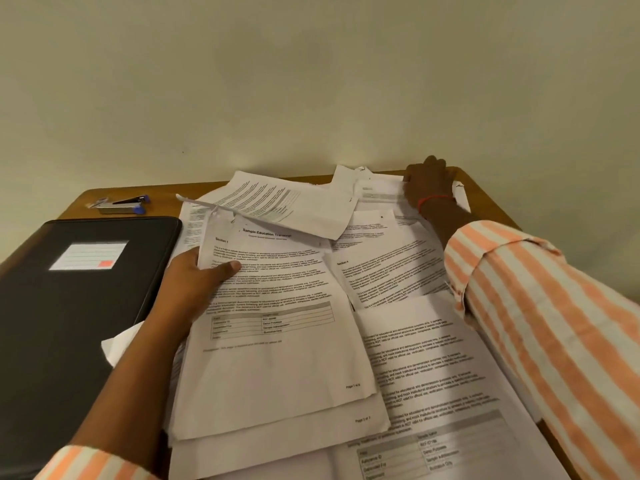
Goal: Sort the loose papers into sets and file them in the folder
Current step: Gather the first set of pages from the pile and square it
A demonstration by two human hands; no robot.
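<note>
**Papers heaped on desk, folder closed beside them**

We look down at a wooden desk pushed against a pale wall. Loose printed papers cover most of it, from the near edge to the far edge, overlapping at many angles. One sheet near the far edge lies curled up over the others.

We see the left hand gripping the left edge of a transcript page headed "Sample Education Transcript". Its thumb presses on top of the text and its fingers are hidden beneath. That page lies on top of the heap near the middle of the desk. Directly under it is at least one more sheet, marked "Page 2 of 7".

The right hand reaches to the far right corner of the desk and rests on the papers there, its back toward us. Its fingertips are out of sight, so we cannot tell whether it pinches a sheet or only touches it. A red thread circles that wrist, and both arms wear sleeves striped orange and white.

The black folder lies flat along the left edge of the desk, just beside the papers. Its cover carries a white label with a small red square. A stapler with blue ends sits near the far left corner, apart from the folder.
</note>
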